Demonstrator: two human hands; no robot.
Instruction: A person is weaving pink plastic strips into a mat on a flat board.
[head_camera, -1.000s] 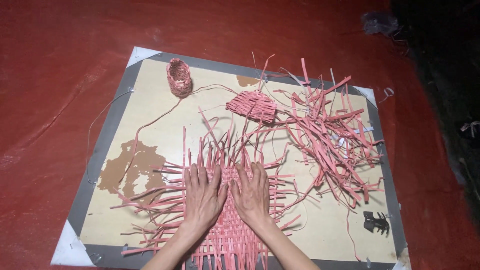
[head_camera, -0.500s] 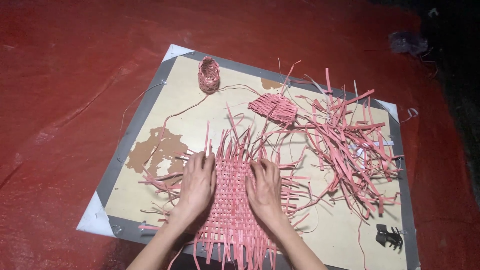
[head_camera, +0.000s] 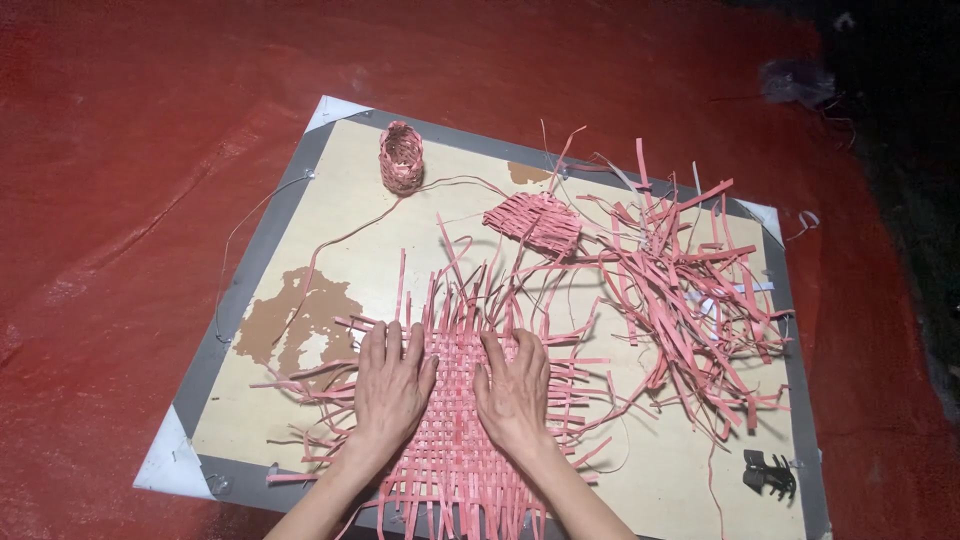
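Head view, only one: both hands flat, palms down, fingers spread, pressing on a flat pink woven mat of plaited strips (head_camera: 452, 420) lying at 6 o'clock on a tan rectangular board with grey border (head_camera: 250, 290). Left hand (head_camera: 388, 385) on the mat's left half, right hand (head_camera: 514, 392) on its right half, thumbs toward each other with a strip of weave bare between; neither pinches anything. Loose strip ends stick out of the mat on all sides. At 3 o'clock from the hands, a tangled heap of loose pink strips (head_camera: 680, 290), touching the mat's right fringe. At 12 o'clock, a small flat pink woven patch (head_camera: 533, 222). At 11 o'clock, far end of board, a small pink woven cylinder basket (head_camera: 401, 157), upright. A thin cord (head_camera: 330, 245) trails from it toward the mat. Brown torn patch (head_camera: 290, 320) on board at 9 o'clock. Small black clip (head_camera: 768, 472) at 4 o'clock near board corner. Board lies on a red sheet-covered floor (head_camera: 130, 150).
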